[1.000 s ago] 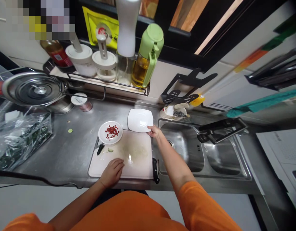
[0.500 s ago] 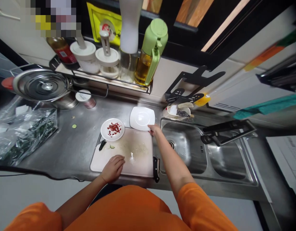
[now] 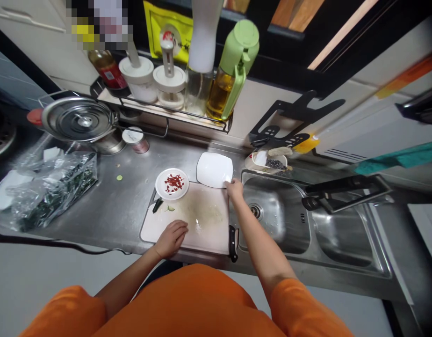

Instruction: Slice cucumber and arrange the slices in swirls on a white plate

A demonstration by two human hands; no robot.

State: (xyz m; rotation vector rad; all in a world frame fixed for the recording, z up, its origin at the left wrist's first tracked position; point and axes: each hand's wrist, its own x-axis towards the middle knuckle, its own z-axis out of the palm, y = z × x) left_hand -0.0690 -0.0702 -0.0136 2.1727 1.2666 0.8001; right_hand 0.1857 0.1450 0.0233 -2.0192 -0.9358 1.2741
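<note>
My right hand (image 3: 234, 188) pinches the near right corner of a white rounded-square plate (image 3: 213, 168) behind the cutting board. My left hand (image 3: 171, 239) rests on the front of the white cutting board (image 3: 211, 236), fingers loosely stretched and holding nothing. A round white dish (image 3: 163, 191) with chopped red pieces (image 3: 175, 183) stands at the board's back left corner. Beside it on the board lie a dark green cucumber-like end (image 3: 157, 204) and small pale green scraps (image 3: 170, 208). A black-handled knife (image 3: 233, 243) lies by the board's right edge, its blade not visible.
To the right is a double steel sink (image 3: 268, 213). A plastic bag of greens (image 3: 61, 187) and a lidded pot (image 3: 79, 120) occupy the left counter. Above the back, a rack (image 3: 160, 110) holds jars and a green-topped oil bottle (image 3: 233, 70). A small container (image 3: 263, 161) sits behind the sink.
The whole view has shifted slightly, so the counter appears farther right. My right hand remains at the plate's corner, with its fingers drawn in a little more; my left hand stays on the board.
</note>
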